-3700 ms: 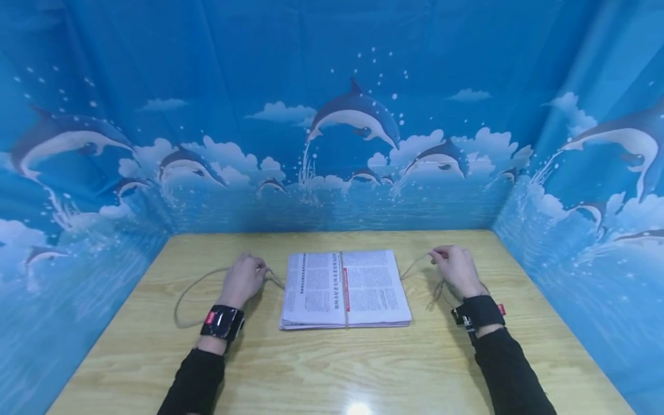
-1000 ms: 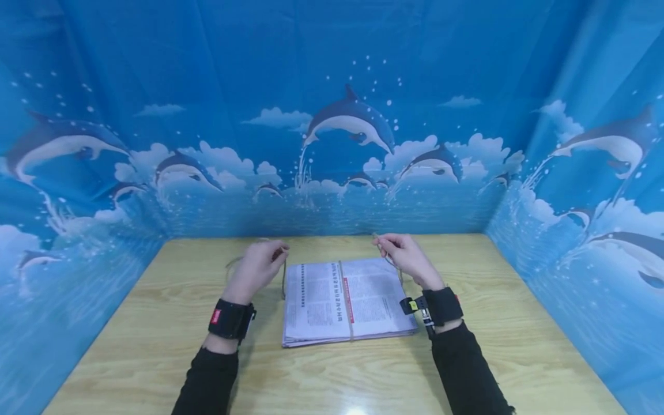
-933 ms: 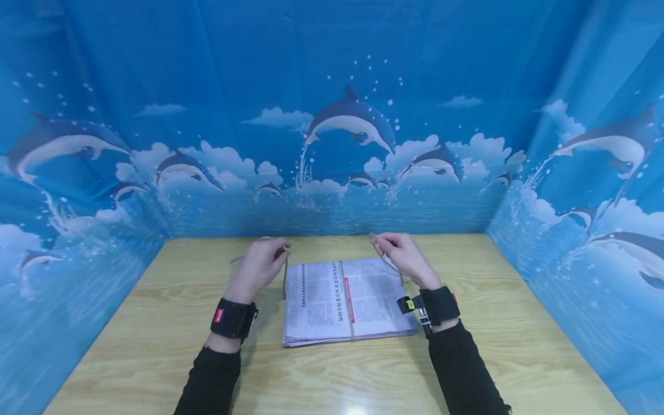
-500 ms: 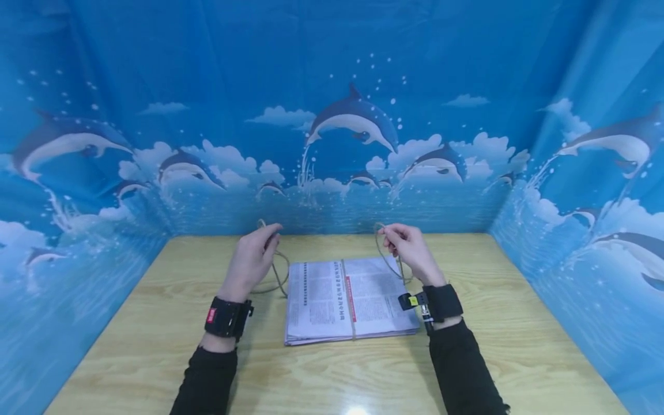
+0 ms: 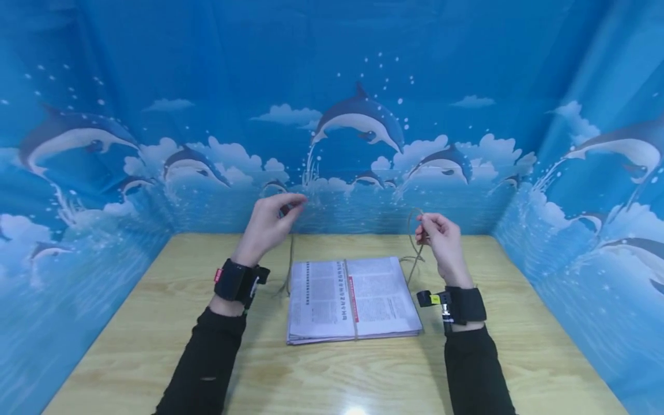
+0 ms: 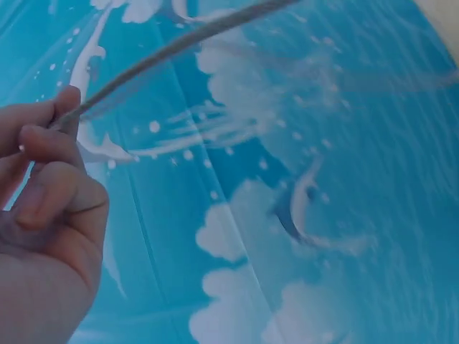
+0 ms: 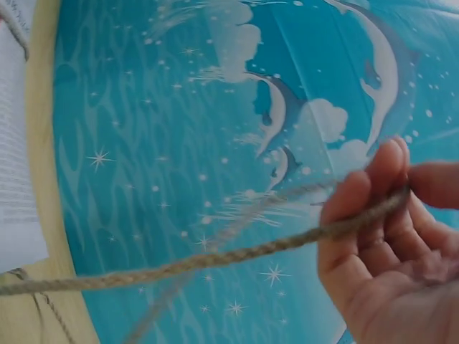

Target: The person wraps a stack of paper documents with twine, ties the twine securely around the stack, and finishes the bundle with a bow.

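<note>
A stack of folded newspapers lies on the table, with a strand of twine running across its top from back to front. My left hand is raised above the stack's back left corner. Between thumb and fingertips it pinches a twine end, which hangs down toward the stack's left side. Off the back right corner, my right hand pinches the other length of twine between thumb and fingers. A loop of it arcs beside the fingers and drops to the stack's right edge. How the twine passes under the papers is hidden.
The pale wooden table reaches back to a blue dolphin-print curtain, which also encloses the left and right sides. A black strap with a small device is on each wrist.
Both hands have risen, each still with twine. The left has moved up and right; the right went outward to the right over the last half second. The stack has stayed nearly in place.
</note>
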{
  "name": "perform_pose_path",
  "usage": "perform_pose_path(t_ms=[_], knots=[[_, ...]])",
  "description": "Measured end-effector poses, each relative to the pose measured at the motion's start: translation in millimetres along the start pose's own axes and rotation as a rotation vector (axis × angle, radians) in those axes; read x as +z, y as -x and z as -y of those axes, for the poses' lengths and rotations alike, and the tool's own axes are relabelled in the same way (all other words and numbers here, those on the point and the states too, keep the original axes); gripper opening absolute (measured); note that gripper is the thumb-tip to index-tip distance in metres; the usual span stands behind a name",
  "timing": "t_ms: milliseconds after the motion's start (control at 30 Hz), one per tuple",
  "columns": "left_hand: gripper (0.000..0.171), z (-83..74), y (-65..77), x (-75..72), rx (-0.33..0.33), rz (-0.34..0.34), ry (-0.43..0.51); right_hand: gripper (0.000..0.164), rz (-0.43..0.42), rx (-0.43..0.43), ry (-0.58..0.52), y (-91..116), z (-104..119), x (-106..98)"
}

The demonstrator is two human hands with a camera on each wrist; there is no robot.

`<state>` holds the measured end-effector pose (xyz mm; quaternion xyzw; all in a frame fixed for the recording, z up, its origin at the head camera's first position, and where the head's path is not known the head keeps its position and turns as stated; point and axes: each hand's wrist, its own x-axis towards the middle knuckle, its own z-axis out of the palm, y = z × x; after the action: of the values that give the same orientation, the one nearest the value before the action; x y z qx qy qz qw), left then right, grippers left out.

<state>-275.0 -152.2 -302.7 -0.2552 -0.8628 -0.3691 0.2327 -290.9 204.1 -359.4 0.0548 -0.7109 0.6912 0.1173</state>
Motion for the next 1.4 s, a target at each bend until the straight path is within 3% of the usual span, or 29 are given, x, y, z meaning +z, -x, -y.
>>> perform_pose_path(t_ms=[167, 367, 500, 700, 933, 1133, 1233, 1400], knots=[[0.023, -14.1, -28.8, 6.7, -0.011, 0.027, 0.067, 0.018, -0.087, -0.003, -0.139, 1.3, 3.2, -9.8], [0.02, -34.1, -65.4, 15.3, -0.06, 0.09, 0.05, 0.017, -0.116, 0.005, -0.185, -1.7, 6.5, -16.3], [0.019, -50.0, -85.7, 17.6, -0.088, 0.056, 0.097, 0.016, -0.123, 0.014, -0.2, -3.8, 6.9, -18.6], [0.02, -76.1, -111.8, 25.2, -0.005, 0.003, 0.111, 0.017, -0.142, 0.023, -0.221, -5.0, 6.4, -23.4], [0.02, -98.5, -122.0, 53.2, -0.075, 0.023, 0.076, 0.02, -0.144, 0.036, -0.212, -1.6, 4.4, -25.5], [0.024, -110.5, -128.2, 73.5, -0.114, 0.058, 0.198, 0.017, -0.144, 0.038, -0.239, -2.7, 3.7, -27.2], [0.024, -111.0, -129.4, 81.9, -0.108, 0.086, 0.221, 0.017, -0.138, 0.036, -0.238, -4.2, 4.7, -28.3], [0.024, -107.1, -124.6, 94.3, -0.057, 0.161, 0.175, 0.017, -0.13, 0.042, -0.229, -3.9, 5.1, -29.2]])
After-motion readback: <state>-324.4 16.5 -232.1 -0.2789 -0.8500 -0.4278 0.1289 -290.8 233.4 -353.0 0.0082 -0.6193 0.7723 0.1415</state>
